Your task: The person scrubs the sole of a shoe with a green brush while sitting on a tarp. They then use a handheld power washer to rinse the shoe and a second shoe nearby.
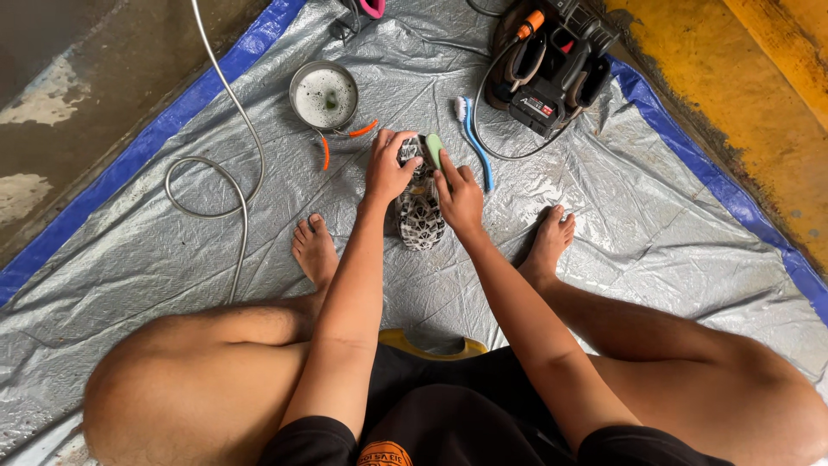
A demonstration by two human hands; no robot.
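Observation:
A black-and-white patterned shoe (420,220) lies on the silver tarp (259,233) between my bare feet. My left hand (386,168) grips the far end of the shoe and holds it down. My right hand (458,197) is shut on a light green brush (435,149), which is pressed against the shoe near my left fingers. Both arms reach forward from my squatting knees.
A round metal bowl (323,95) with soapy water stands at the back. A blue toothbrush (473,138) and orange strips (362,129) lie near it. A black portable pressure washer (552,65) sits far right, and a grey hose (228,147) runs left. Concrete floor borders the blue tarp edge.

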